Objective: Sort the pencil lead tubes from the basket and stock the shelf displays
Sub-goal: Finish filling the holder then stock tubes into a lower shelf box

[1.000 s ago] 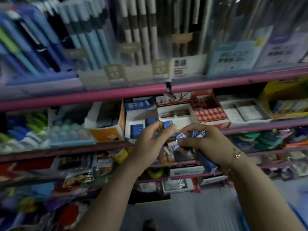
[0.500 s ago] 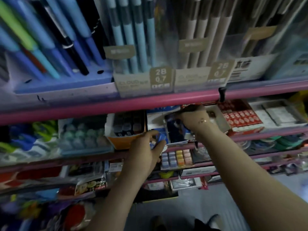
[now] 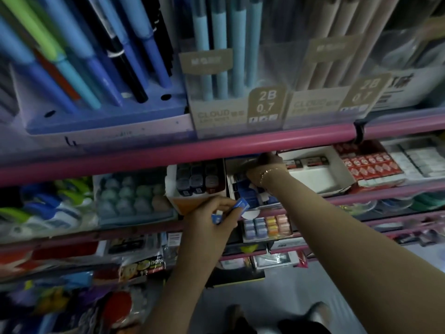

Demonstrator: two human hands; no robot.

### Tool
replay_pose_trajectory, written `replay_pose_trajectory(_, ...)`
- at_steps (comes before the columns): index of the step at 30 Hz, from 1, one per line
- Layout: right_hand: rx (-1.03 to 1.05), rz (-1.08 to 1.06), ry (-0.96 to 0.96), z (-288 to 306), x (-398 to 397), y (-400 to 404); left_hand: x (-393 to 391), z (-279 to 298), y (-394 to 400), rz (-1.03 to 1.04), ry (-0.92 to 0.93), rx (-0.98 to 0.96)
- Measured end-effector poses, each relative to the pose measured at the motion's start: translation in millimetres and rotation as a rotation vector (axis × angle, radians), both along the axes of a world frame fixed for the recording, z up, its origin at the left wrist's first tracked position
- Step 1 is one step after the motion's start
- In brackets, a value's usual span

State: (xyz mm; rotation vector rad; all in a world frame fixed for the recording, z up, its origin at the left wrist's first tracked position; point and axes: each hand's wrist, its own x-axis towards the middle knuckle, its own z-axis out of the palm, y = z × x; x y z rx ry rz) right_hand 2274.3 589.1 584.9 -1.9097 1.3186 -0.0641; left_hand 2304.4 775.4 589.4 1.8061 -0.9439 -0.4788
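My left hand (image 3: 214,214) grips a few small blue pencil lead tubes (image 3: 240,205) just in front of the second shelf's pink rail. My right hand (image 3: 266,168) reaches deep into a white display box (image 3: 250,198) that holds more blue tubes. Its fingers lie under the upper pink rail (image 3: 216,147), so what they hold is hidden. A thin bracelet circles that wrist. No basket is in view.
An orange-fronted box of dark tubes (image 3: 196,182) stands left of the white box, and a mostly bare white tray (image 3: 315,172) to its right. Red packets (image 3: 368,165) lie further right. Pens and 2B 0.7 pencil boxes (image 3: 240,102) fill the upper shelf. Erasers (image 3: 265,226) sit below.
Both hands were together sorting blue tubes in front of the shelf. My right hand has since gone into the white box and pushed further back; my left stays in front holding tubes. The view has moved closer.
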Motion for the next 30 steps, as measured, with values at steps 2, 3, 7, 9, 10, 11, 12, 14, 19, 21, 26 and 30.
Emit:
replay_pose_trajectory(2, -0.023, 0.064, 0.044, -3, 3, -2, -2, -1, 0, 0.031, 0.038, -0.033)
replay_pose_trajectory(3, -0.067, 0.063, 0.081, -3, 4, -2, -3, -1, 0, 0.045, 0.033, -0.039)
replay_pose_trajectory(7, -0.183, 0.127, 0.184, 3, 2, 6, -6, 1, 1, 0.066, 0.097, -0.022)
replay_pose_trajectory(9, -0.193, 0.132, 0.188, 11, -4, 7, -8, 3, 2, 0.084, 0.150, -0.021)
replay_pose_trajectory(10, -0.171, 0.155, 0.180, 17, -9, 6, -10, 5, 3, 0.091, 0.177, -0.021)
replay_pose_trajectory(11, -0.150, 0.173, 0.142, 26, -18, 6, -11, 7, 4, 0.103, 0.210, -0.017)
replay_pose_trajectory(12, -0.140, 0.232, 0.116, 32, -28, 5, -13, 8, 4, 0.123, 0.257, -0.009)
replay_pose_trajectory(14, 0.025, 0.279, -0.003, 45, -55, 9, -16, 10, 4, 0.162, 0.387, -0.009)
replay_pose_trajectory(19, 0.484, 0.209, -0.221, 44, -98, 25, -25, 13, -5, 0.170, 0.636, -0.051)
replay_pose_trajectory(21, 0.667, 0.086, -0.312, 42, -102, 26, -25, 14, -7, 0.151, 0.638, -0.039)
replay_pose_trajectory(26, 0.562, 0.087, -0.275, 43, -103, 27, -23, 13, -10, 0.183, 0.603, -0.031)
replay_pose_trajectory(30, 0.280, -0.255, -0.422, 40, -75, 23, -27, 2, -9, 0.243, 0.673, -0.054)
